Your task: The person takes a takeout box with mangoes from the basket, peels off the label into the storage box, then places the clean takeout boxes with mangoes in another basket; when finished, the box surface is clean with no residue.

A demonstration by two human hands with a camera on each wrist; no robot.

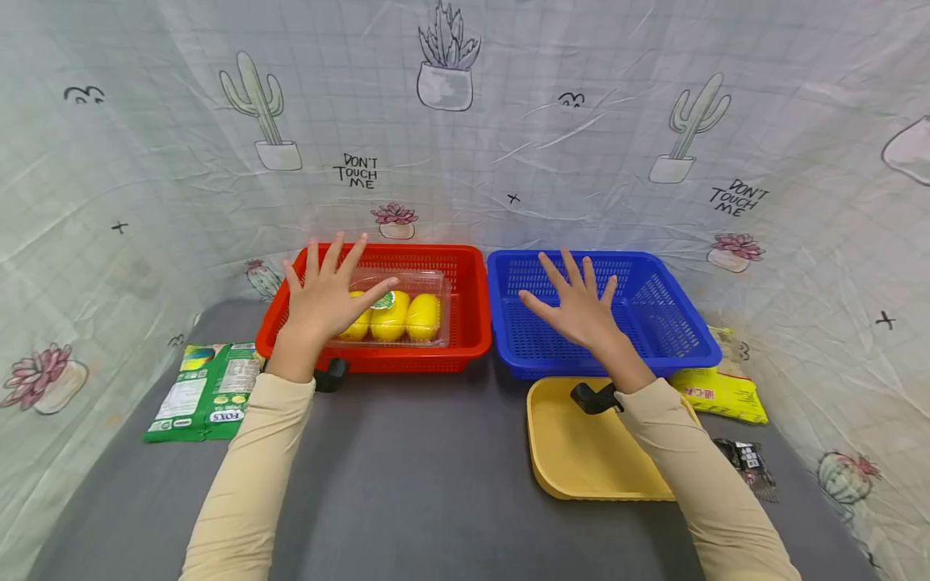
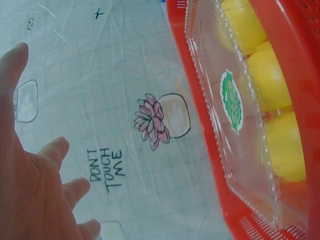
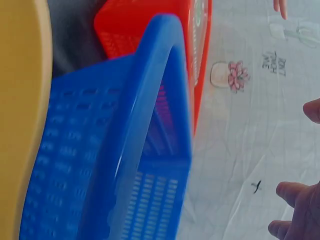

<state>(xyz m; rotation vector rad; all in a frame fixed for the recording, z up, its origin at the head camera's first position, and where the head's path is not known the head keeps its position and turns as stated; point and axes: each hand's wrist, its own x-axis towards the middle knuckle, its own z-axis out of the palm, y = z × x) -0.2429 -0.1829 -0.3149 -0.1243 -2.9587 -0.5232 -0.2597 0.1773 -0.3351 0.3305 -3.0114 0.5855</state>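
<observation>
Over the yellow-fruit clamshell point(image 1: 402, 313) in the red basket point(image 1: 436, 361), your left hand point(image 1: 320, 298) splays, released; over the blue basket point(image 1: 657, 311), your right hand point(image 1: 584, 311) too.

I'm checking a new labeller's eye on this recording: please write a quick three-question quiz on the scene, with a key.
1. True or false: the left hand and the right hand both have their fingers spread.
2. Which tray or bag lies on the table just in front of the blue basket?
3. Where is the clear box of yellow fruit? A) blue basket B) red basket C) neither

Key: 1 true; 2 yellow tray; 3 B.
</observation>
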